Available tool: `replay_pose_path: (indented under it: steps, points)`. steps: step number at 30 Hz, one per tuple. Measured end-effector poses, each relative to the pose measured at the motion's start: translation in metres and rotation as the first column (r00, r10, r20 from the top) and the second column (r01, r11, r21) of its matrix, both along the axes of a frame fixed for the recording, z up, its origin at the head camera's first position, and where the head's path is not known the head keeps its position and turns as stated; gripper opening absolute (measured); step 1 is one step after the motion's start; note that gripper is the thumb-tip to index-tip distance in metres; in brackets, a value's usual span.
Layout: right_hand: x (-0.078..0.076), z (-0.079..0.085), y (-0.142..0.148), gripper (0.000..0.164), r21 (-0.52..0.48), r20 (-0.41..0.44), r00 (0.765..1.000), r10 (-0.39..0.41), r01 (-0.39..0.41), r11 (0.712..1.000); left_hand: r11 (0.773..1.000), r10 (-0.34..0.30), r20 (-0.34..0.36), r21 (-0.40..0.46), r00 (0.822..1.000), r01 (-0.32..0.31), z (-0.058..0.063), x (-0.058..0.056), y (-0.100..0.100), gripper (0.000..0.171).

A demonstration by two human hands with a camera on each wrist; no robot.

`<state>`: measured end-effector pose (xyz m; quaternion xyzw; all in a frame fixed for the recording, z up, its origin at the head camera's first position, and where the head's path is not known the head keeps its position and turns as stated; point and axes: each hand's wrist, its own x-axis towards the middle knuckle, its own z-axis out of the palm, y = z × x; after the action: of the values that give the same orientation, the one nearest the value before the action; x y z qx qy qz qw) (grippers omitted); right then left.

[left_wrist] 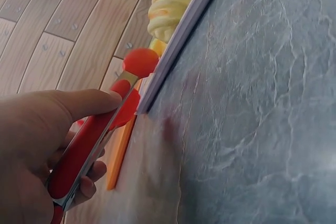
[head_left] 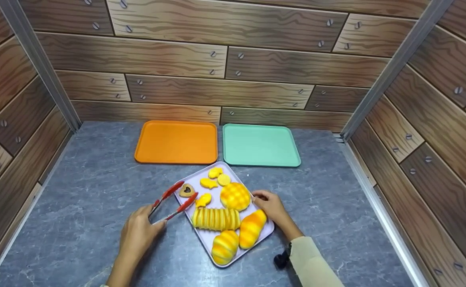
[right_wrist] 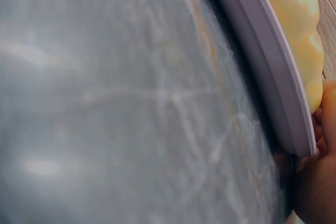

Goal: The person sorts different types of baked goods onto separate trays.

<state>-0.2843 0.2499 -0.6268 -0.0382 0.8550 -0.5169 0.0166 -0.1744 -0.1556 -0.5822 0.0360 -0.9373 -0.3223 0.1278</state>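
Note:
My left hand (head_left: 137,231) holds a pair of red-tipped tongs (head_left: 187,202); in the left wrist view the thumb lies along the red handle (left_wrist: 86,153). The tongs' arms are spread, one tip on each side of a heart-shaped cookie (head_left: 184,193) with a dark centre. That cookie sits at the left corner of a pale purple tray (head_left: 205,242), which lies at an angle. At the tray's right edge, my right hand (head_left: 272,207) grips the rim, beside a round bread (head_left: 235,196) and a long bread roll (head_left: 252,229). Its fingertips are partly hidden.
On the tray are also a ridged loaf (head_left: 216,219), another roll (head_left: 225,247), a round yellow piece (head_left: 224,179) and several small yellow fish-like pieces (head_left: 203,200). Behind stand an orange tray (head_left: 177,141) and a mint green tray (head_left: 260,144). Wood-patterned walls (head_left: 169,59) enclose the grey tabletop (head_left: 97,187).

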Motion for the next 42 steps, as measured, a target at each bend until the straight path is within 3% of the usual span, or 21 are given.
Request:
replay_pose_path:
  steps: [16,33,42]
  points:
    - [-0.001,-0.004,0.002,0.019,0.012,-0.043,0.999,0.017,-0.017,1.000,1.000,0.003,0.060,0.001,0.998,-0.003,0.005,-0.008,0.004,0.063]
    - [0.002,0.000,-0.001,0.019,0.002,-0.019,1.000,0.007,-0.007,1.000,0.999,-0.020,0.010,-0.043,1.000,0.020,0.010,-0.014,0.004,0.054]
    - [0.002,-0.001,-0.001,0.019,-0.009,-0.025,1.000,-0.005,0.005,1.000,0.997,-0.039,0.079,-0.058,0.996,0.044,0.015,-0.019,-0.001,0.057]
